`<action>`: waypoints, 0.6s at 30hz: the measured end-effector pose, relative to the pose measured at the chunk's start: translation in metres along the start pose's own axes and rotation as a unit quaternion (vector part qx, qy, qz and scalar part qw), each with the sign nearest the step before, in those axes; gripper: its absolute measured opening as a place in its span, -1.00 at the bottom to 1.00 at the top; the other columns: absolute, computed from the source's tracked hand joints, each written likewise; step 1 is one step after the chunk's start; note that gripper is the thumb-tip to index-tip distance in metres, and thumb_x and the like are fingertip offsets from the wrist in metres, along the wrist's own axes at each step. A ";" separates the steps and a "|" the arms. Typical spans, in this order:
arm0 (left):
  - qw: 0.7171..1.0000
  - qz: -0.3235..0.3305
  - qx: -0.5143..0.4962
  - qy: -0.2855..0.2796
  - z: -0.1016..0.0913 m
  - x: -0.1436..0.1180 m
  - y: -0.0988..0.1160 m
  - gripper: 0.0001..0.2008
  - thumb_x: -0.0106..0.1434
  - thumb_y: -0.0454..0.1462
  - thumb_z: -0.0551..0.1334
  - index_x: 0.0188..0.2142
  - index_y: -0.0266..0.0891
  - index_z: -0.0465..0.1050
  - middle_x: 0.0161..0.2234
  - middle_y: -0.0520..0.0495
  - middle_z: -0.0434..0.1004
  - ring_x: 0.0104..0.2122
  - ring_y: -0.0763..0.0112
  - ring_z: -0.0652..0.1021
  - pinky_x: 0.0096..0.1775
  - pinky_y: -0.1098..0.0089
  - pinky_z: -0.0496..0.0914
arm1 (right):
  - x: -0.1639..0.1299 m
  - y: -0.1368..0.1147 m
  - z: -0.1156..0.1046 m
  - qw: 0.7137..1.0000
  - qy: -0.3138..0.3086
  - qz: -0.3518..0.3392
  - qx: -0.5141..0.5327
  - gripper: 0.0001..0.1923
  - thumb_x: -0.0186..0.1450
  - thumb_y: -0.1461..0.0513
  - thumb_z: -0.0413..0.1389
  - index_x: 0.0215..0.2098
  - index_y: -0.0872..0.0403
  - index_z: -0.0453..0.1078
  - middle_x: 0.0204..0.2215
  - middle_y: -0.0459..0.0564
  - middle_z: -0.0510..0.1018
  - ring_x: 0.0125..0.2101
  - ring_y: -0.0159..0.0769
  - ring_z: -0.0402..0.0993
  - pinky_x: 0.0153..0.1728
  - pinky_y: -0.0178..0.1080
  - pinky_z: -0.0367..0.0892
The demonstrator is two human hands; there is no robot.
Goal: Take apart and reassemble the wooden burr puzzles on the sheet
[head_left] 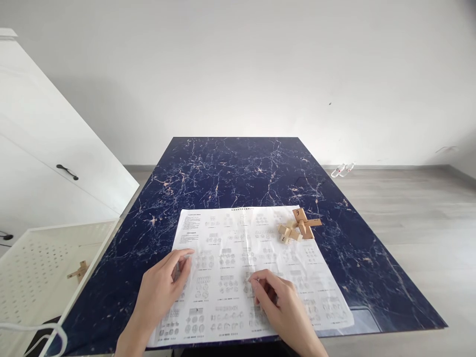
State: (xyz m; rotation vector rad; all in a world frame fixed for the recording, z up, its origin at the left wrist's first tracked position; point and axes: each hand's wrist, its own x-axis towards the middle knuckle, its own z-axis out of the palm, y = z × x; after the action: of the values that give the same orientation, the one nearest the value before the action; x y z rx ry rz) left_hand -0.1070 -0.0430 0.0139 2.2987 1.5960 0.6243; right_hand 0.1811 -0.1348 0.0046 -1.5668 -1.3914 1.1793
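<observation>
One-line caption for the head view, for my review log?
Both hands, left hand and right hand, rest on a printed instruction sheet on a blue marble table, wooden puzzle at its far right.

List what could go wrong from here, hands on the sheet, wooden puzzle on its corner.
1. The wooden puzzle sits loose on the instruction sheet; if the left hand or right hand drags the paper, the pieces may slide or scatter.
2. The sheet's near edge reaches the front edge of the marble table, so it could slip off or crease under the fingers.
</observation>
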 end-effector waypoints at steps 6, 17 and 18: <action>1.000 -0.007 -0.004 -0.002 -0.002 -0.001 0.003 -0.66 0.53 0.00 0.10 0.01 -0.09 0.55 -0.46 0.10 0.52 -0.54 0.43 0.48 -0.42 0.46 0.35 | 0.001 -0.001 0.000 1.000 0.006 0.000 0.011 -0.53 0.55 -0.15 0.00 -0.19 0.00 0.50 -0.50 -0.09 0.50 -0.52 -0.30 0.33 -0.46 -0.25 0.22; 1.000 -0.008 -0.015 -0.007 -0.001 -0.002 0.001 -0.66 0.52 0.00 0.09 0.00 -0.08 0.54 -0.40 0.09 0.58 -0.55 0.44 0.49 -0.41 0.46 0.37 | -0.004 -0.003 -0.050 0.989 0.085 -0.004 0.120 -0.54 0.49 -0.16 0.11 -0.23 0.05 0.49 -0.59 -0.12 0.46 -0.57 -0.33 0.36 -0.47 -0.28 0.32; 1.000 -0.007 -0.017 -0.007 -0.001 -0.002 0.001 -0.66 0.53 -0.01 0.09 0.01 -0.08 0.54 -0.39 0.09 0.59 -0.55 0.45 0.49 -0.41 0.46 0.37 | -0.001 0.000 -0.061 0.988 0.117 -0.007 0.104 -0.55 0.49 -0.16 0.12 -0.21 0.04 0.49 -0.57 -0.12 0.46 -0.56 -0.33 0.37 -0.46 -0.29 0.33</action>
State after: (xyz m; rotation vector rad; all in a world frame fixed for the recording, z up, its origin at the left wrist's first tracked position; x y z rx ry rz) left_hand -0.1072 -0.0452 0.0153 2.2604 1.5816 0.6245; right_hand 0.2385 -0.1326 0.0244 -1.4915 -1.0891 1.0582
